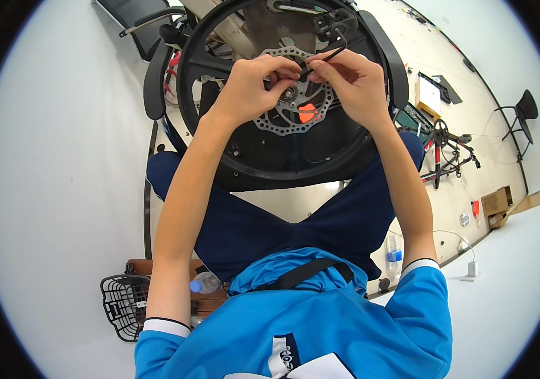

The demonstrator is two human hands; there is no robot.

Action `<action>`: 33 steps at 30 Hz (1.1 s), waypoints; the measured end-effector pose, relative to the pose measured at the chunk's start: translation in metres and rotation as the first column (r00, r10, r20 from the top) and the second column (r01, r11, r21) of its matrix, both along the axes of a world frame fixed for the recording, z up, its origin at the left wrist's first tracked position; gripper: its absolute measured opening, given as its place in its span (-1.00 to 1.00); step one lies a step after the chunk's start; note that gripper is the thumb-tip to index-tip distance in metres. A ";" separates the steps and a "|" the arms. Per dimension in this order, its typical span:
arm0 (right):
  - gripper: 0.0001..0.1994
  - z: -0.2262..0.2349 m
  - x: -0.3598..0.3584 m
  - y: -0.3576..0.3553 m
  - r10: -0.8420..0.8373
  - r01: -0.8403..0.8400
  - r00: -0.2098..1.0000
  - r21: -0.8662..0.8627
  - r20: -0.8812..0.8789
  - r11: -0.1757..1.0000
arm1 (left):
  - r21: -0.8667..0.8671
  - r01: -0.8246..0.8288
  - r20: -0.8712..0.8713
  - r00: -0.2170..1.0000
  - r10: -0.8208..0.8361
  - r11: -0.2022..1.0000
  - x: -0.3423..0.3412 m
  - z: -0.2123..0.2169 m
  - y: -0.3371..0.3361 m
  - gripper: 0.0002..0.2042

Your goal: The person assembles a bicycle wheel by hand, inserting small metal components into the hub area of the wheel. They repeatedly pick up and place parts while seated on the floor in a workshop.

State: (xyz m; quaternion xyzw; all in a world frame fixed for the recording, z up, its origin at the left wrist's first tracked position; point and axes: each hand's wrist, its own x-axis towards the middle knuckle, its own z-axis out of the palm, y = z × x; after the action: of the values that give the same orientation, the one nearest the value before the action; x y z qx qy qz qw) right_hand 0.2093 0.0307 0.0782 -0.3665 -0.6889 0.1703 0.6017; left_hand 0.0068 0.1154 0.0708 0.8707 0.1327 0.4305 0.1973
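A black spoked wheel [270,172] lies in front of me with a perforated silver disc brake rotor [292,129] at its hub. Over the rotor, my right hand [355,82] pinches a thin black bent rod [344,43]; whether it is a hex key or a stiff cable I cannot tell. My left hand [251,85] is closed beside it, thumb and fingers meeting near the rod's lower end; what they hold is hidden. Just below, an orange piece [308,114] shows through the rotor. A dark brake caliper [333,24] is at the wheel's far edge.
Black armrests [154,85] flank the wheel on a dark seat [251,183]. On the left stand a black basket [121,306] and a bottle [206,282]. To the right are a water bottle [394,252], a bike frame [439,155], a cardboard box [496,201] and a chair [524,117].
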 end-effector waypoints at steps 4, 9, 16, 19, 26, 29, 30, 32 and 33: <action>-0.89 -0.004 -0.002 0.003 -0.040 0.040 0.999 0.010 0.024 0.999 | -0.008 0.002 -0.003 1.000 -0.002 1.000 0.000 0.001 -0.001 -0.75; -0.91 -0.002 -0.003 0.002 -0.123 0.090 0.970 0.156 0.212 0.984 | -0.011 0.003 0.007 1.000 -0.003 1.000 0.000 0.001 -0.002 -0.75; -0.86 0.007 -0.012 -0.004 -0.320 0.102 0.814 0.425 0.484 0.900 | -0.008 -0.042 -0.032 0.999 0.042 0.999 -0.001 0.003 -0.003 -0.75; -0.84 0.007 -0.013 -0.003 -0.313 0.090 0.812 0.424 0.492 0.901 | 0.018 -0.047 0.011 0.999 0.047 0.999 -0.002 0.002 -0.006 -0.79; -0.80 0.002 -0.016 0.000 -0.253 0.102 0.866 0.343 0.432 0.934 | 0.116 -0.005 0.126 0.992 -0.010 0.993 0.003 -0.004 -0.003 -0.83; -0.80 0.003 -0.011 0.001 -0.253 0.103 0.859 0.333 0.445 0.937 | 0.192 0.027 0.130 0.990 -0.053 0.981 0.004 -0.006 0.006 -0.83; -0.79 0.005 -0.008 0.001 -0.257 0.103 0.854 0.338 0.453 0.936 | 0.191 0.040 0.124 0.990 -0.065 0.981 0.005 -0.006 0.007 -0.84; -0.75 0.018 -0.003 -0.011 -0.272 0.098 0.824 0.348 0.496 0.932 | 0.196 0.055 0.112 0.991 -0.078 0.979 0.005 -0.007 0.009 -0.84; -0.74 0.029 -0.003 -0.019 -0.275 0.091 0.816 0.358 0.508 0.930 | 0.202 0.056 0.105 0.991 -0.078 0.978 0.006 -0.005 0.008 -0.84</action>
State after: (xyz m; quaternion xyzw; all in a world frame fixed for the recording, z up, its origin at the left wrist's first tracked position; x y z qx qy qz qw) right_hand 0.2061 0.0117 0.1073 -0.3635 -0.8115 -0.1143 0.4430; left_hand 0.0123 0.1232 0.0658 0.8645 0.0483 0.4829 0.1310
